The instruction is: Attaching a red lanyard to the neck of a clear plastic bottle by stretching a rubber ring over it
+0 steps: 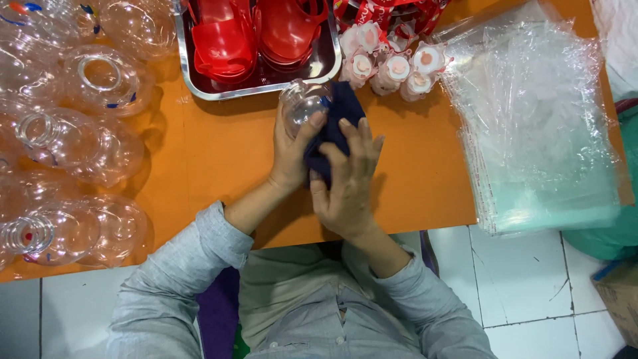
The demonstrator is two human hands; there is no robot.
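Note:
My left hand grips a clear plastic bottle-shaped container over the orange table. My right hand presses a dark blue cloth against the container's side. Both hands meet at the middle of the table, just below a metal tray. The cloth wraps partly around the container and hides its right side.
The metal tray holds red plastic parts. Several clear plastic containers lie at the left. Small pink-and-white caps sit behind the hands. A stack of clear plastic bags covers the right side. White floor tiles lie below.

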